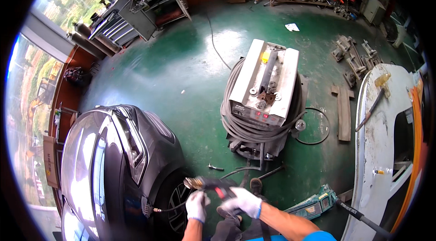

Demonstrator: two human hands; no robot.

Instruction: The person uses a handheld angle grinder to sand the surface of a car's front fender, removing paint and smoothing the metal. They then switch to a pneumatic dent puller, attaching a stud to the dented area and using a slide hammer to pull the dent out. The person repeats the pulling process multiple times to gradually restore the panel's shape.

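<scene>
My right hand [243,202], in a white glove, is closed round the grip of a black gun-shaped tool [210,183] with a brass-coloured tip and a red part near the grip. The tool is slightly blurred and points left, toward the car's front wheel [175,202]. Just below its tip is my left hand [196,205], also gloved, with the fingers curled in; what they hold, if anything, is hidden. A metal clamp-like piece [146,207] with a brass fitting sits against the dark grey car [113,150]. From it a black cable runs toward my left hand.
Ahead stands a white machine [265,86] with thick cables [231,91] coiled round it. A small tool [215,167] lies on the green floor. At right are a green floor jack [313,204], a wooden plank [344,114] and a white panel [374,127]. A workbench [122,27] stands far left.
</scene>
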